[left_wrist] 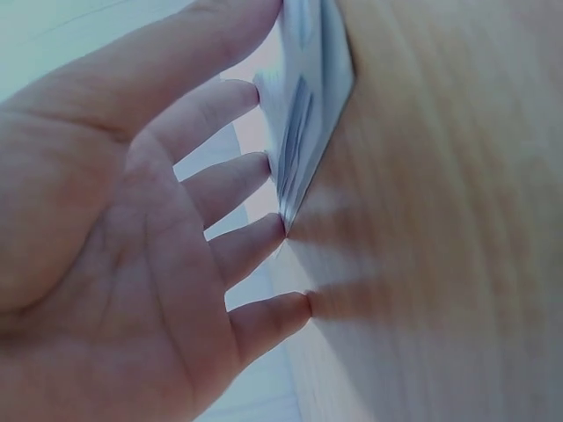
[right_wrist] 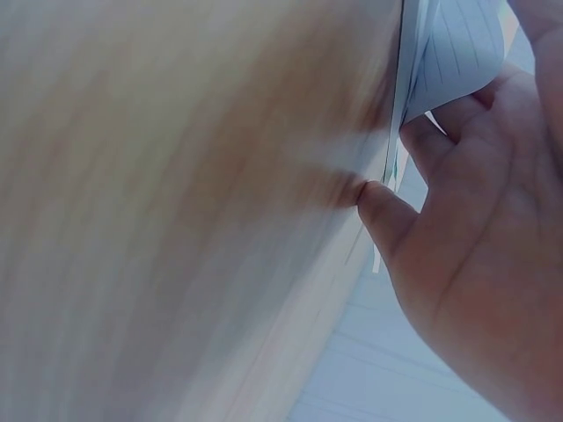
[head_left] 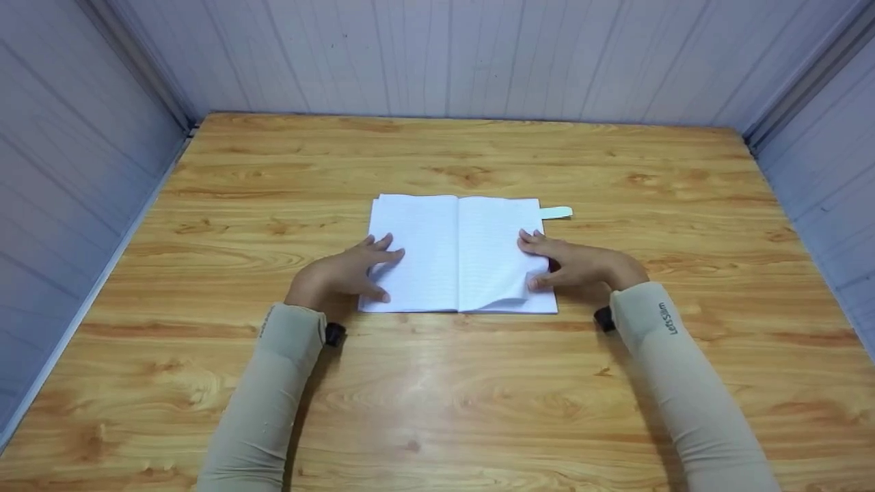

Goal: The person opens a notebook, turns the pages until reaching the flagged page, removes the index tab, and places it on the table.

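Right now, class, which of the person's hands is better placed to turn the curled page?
Probably the right hand: it touches the curled page beside its raised lower edge. The left hand rests on the opposite page.

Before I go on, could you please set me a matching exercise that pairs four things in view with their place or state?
Column one:
1. Left hand
2. Right hand
3. Pale strip
4. Table

Column two:
A. Juts out from the side of the open notebook
B. Has a wood-grain surface
C. Touches the right page, whose lower edge curls up
D. Touches the left page

Pairs: 1-D, 2-C, 3-A, 4-B
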Demonstrator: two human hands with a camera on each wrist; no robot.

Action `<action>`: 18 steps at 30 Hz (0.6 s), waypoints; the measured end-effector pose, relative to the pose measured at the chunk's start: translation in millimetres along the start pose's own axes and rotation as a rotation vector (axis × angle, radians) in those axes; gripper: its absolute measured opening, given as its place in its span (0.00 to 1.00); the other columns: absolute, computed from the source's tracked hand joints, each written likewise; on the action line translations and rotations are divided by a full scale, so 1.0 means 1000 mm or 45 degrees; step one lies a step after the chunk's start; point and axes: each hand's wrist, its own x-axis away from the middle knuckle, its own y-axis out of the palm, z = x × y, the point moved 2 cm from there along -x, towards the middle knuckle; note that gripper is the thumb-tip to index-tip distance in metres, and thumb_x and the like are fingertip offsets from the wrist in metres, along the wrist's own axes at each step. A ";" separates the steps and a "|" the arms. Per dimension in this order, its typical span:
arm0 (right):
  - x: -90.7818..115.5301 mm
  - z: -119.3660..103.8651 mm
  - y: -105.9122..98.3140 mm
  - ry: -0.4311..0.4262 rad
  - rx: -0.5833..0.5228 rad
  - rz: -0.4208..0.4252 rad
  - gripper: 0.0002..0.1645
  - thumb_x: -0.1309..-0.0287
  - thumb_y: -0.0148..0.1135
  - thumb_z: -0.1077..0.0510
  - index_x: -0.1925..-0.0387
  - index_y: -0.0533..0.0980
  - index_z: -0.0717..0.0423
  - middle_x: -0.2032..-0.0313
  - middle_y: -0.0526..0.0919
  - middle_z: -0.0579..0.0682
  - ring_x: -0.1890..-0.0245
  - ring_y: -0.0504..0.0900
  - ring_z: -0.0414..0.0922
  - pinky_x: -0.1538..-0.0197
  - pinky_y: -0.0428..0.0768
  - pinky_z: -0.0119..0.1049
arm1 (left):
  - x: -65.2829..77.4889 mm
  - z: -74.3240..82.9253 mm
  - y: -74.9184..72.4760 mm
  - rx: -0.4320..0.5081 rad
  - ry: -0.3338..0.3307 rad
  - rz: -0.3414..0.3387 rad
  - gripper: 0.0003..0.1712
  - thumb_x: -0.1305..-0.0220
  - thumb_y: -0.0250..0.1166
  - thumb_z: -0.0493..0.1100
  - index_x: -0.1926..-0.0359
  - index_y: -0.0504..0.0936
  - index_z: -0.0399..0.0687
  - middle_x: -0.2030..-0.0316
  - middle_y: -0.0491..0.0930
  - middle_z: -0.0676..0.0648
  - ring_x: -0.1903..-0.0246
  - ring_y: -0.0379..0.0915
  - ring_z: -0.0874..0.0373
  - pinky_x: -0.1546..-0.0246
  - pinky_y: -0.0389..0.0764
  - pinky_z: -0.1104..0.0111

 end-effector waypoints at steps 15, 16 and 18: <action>-0.002 0.002 0.001 -0.054 0.000 0.011 0.52 0.38 0.59 0.43 0.25 0.43 0.59 0.24 0.33 0.53 0.24 0.29 0.53 0.25 0.38 0.54 | -0.006 0.017 -0.004 -0.161 0.175 0.180 0.36 0.38 0.66 0.46 0.31 0.65 0.46 0.28 0.54 0.36 0.27 0.46 0.39 0.28 0.51 0.48; -0.002 0.001 0.001 -0.053 0.000 0.011 0.52 0.38 0.59 0.42 0.25 0.43 0.59 0.24 0.33 0.53 0.24 0.29 0.53 0.25 0.38 0.54 | -0.007 0.019 -0.004 -0.155 0.196 0.206 0.35 0.37 0.65 0.46 0.31 0.66 0.45 0.28 0.56 0.36 0.28 0.48 0.40 0.29 0.52 0.49; -0.002 0.001 0.001 -0.054 0.000 0.011 0.52 0.38 0.59 0.42 0.26 0.44 0.59 0.24 0.34 0.53 0.24 0.29 0.54 0.25 0.38 0.55 | -0.007 0.024 -0.004 -0.133 0.236 0.257 0.34 0.37 0.64 0.46 0.32 0.67 0.44 0.30 0.60 0.36 0.29 0.51 0.41 0.29 0.54 0.50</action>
